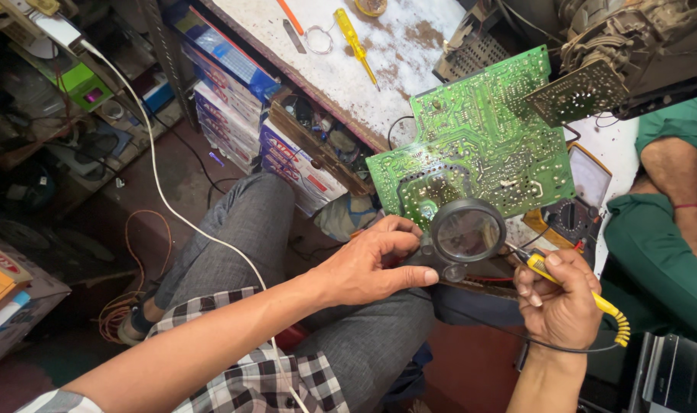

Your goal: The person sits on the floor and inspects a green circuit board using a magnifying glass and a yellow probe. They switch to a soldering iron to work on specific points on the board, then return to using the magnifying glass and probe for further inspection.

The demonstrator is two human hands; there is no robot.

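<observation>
A green circuit board (pixel 478 138) stands tilted over the workbench edge, solder side toward me. My left hand (pixel 368 264) grips the black handle of a round magnifying glass (pixel 467 233), held against the board's lower edge. My right hand (pixel 559 302) holds a yellow-handled probe tool (pixel 586 294) with a coiled yellow cord, its tip pointing toward the lens and board.
A yellow screwdriver (pixel 354 42) lies on the stained white bench (pixel 398 53). A yellow multimeter (pixel 578 203) sits behind the board. Another person in green (pixel 670 206) sits at right. Stacked boxes (pixel 234 99) stand under the bench. A white cable (pixel 161 183) crosses my grey-trousered lap.
</observation>
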